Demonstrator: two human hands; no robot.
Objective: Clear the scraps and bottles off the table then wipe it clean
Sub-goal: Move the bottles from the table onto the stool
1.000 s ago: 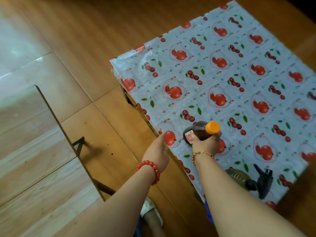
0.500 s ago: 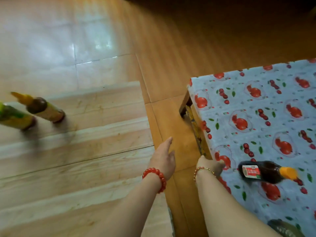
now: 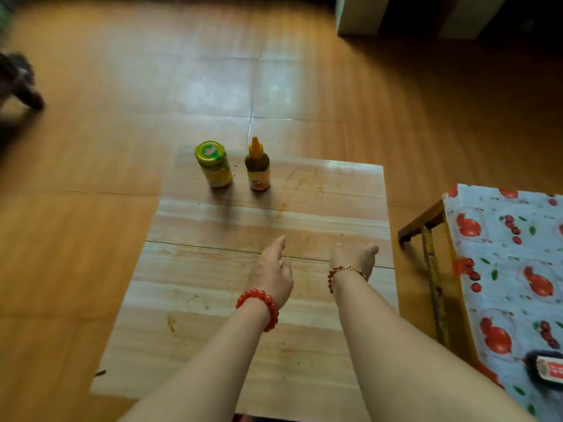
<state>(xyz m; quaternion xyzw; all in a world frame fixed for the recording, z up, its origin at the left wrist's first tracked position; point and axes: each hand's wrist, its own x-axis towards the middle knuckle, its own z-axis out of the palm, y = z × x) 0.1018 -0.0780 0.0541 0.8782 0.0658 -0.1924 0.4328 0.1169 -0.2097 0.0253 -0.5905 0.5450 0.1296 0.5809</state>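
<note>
Both your hands are out over the wooden table (image 3: 213, 300) and carry nothing: the left hand (image 3: 272, 274) is spread loosely, fingers extended toward the far end; the right hand (image 3: 353, 257) is bent down at the wrist with fingers curled under, and you cannot tell from this angle how far they are closed, though nothing shows in them. The two things left to clear stand side by side at the far end of the table, just apart — a jar (image 3: 214, 165) with a green-and-yellow lid on the left, a squeeze bottle (image 3: 257, 166) with a pointed orange nozzle on the right. Each is upright, long axis vertical, lid and nozzle pointing up, labels facing you. That stance suits a plain grasp around the body, one per hand, which I judge to be why both arms reach forward together. Smears mark the tabletop — wiping is not yet done. A dark bottle (image 3: 545, 370) lies on its side on the patterned side table (image 3: 499, 257) to your right.
</note>
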